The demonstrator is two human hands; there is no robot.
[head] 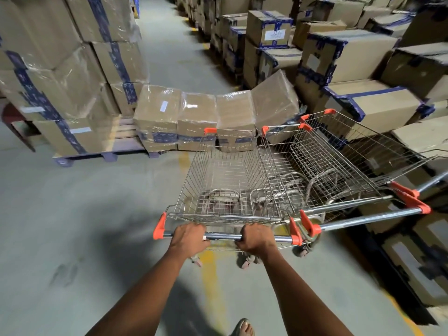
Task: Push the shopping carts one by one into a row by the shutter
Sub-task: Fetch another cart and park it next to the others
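Both hands wrap the handle bar [223,236] of the nearest shopping cart [226,180]: left hand [189,236] toward the bar's left end, right hand [258,238] toward its right, fingers curled over the chrome tube, arms extended. Cart: wire basket, orange corner caps, standing on the grey concrete floor [72,202] over a worn yellow line [209,270]. Just beside it on the right, two further carts [339,166], nested one into the other, angled toward the right-hand stacks. Ahead: row of film-wrapped cartons [194,117], one tilted. Left: taped cartons stacked on a pallet [101,154]. Right: more stacked cartons [363,57]. Lower edge: one sandalled foot [243,327]. No shutter in view.
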